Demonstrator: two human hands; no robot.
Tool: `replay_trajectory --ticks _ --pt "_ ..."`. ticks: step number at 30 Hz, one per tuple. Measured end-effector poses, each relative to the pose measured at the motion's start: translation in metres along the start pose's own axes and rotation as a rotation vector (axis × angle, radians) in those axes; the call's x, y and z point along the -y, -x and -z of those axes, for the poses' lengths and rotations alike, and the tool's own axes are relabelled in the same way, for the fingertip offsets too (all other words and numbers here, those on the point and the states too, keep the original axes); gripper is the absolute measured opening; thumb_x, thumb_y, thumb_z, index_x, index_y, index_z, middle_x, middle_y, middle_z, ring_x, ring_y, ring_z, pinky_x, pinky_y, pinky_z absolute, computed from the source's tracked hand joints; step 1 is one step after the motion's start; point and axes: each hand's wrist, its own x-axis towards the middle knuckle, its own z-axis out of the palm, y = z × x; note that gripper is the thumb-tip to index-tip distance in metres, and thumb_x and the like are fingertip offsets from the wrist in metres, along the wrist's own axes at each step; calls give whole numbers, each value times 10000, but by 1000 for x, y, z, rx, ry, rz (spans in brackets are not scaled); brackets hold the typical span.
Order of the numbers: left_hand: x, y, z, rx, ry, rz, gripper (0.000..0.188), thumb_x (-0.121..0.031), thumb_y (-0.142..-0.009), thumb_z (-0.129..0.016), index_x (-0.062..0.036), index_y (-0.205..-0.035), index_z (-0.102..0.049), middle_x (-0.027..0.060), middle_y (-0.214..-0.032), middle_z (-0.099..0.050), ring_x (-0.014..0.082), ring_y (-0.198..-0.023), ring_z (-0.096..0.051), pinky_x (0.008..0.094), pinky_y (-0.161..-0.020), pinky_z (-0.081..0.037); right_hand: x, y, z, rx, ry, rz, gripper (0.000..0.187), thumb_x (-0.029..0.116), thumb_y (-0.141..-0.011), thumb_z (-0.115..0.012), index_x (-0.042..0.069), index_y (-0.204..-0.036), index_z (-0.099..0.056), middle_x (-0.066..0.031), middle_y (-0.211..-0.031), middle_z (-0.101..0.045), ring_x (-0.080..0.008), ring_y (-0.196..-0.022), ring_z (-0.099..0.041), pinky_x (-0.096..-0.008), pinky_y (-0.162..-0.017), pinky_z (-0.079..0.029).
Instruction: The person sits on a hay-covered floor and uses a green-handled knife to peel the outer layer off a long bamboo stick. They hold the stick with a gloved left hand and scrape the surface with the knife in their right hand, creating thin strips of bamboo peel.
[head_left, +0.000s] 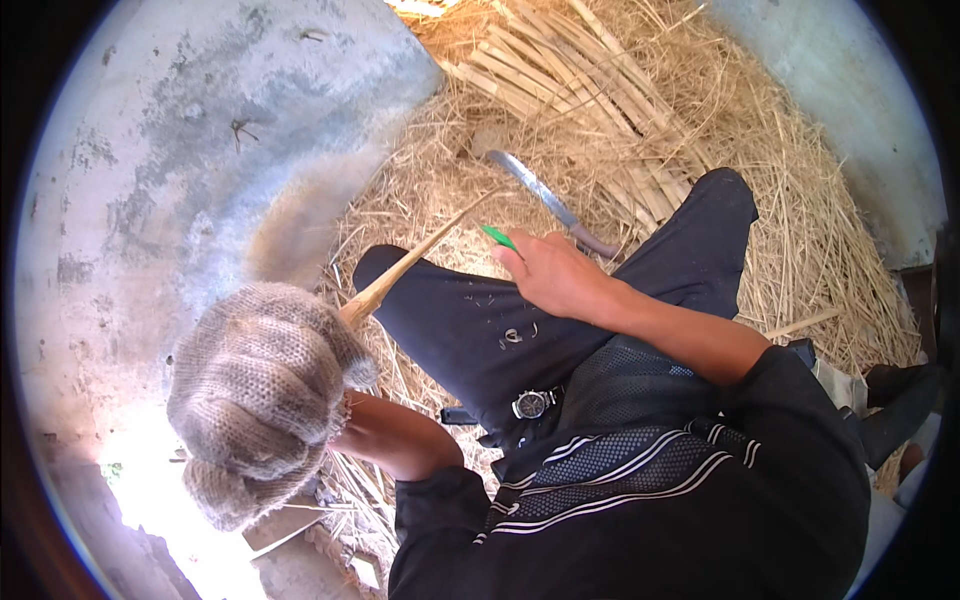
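My left hand [265,390], in a grey knitted glove, is raised close to the camera at the left and closed on a bamboo strip [395,277]. The pale strip slants up and away from the glove, narrowing toward its far tip. Over my lap, my right hand [560,277] is closed round a small green tool [497,237]. Only the green end shows beyond the fingers, so its exact kind is hidden. Just beyond that hand a machete [543,192] lies on the shavings, its brown handle toward my right knee.
My crossed legs in dark trousers [455,325] frame the work area, with a few curled shavings on them. A wristwatch [533,404] rests at my waist. Split bamboo strips [600,85] lie piled on straw-like shavings [790,220]. A stained pale wall [200,150] rises at the left.
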Motion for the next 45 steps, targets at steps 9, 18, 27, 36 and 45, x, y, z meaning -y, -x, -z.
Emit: replay_trajectory --ticks 9,18,27,36,45 --pt "2 3 -5 -45 -19 12 426 -390 -921 -466 -183 -549 -453 -19 -486 -453 118 -377 -439 282 -362 -421 49 25 12 -26 78 91 327 301 -989 -485 -24 -1004 -523 -200 -543 -579 -410 -517 -616 -485 -483 -503" --pt "-10 8 1 -51 -74 14 452 -386 -928 -436 -197 -518 -399 -37 -446 -414 93 -351 -401 263 -331 -396 64 21 -7 -82 -81 244 260 262 -972 -525 3 -988 -519 -250 -566 -555 -433 -521 -587 -518 -502 -468" --pt "6 -6 -6 -86 -5 -46 441 -337 -899 -394 -205 -480 -365 -44 -402 -361 91 -311 -345 268 -302 -385 57 23 6 -30 -51 227 314 284 -981 -502 -23 -1037 -539 -262 -615 -589 -466 -574 -590 -527 -547 -476" --pt "4 -21 -20 -419 -139 -9 434 -316 -894 -377 -200 -475 -394 -15 -383 -380 116 -304 -365 294 -300 -394 1 -26 -17 -15 -23 58 346 304 -995 -462 -29 -1049 -539 -283 -642 -591 -470 -620 -610 -527 -574 -489" --pt "9 -32 -18 -373 -131 -51 452 -336 -908 -397 -199 -478 -392 -10 -379 -363 119 -288 -323 299 -291 -356 -153 -48 -46 155 376 -187 293 227 -991 -431 -5 -1058 -597 -277 -822 -623 -398 -728 -647 -480 -643 -515"
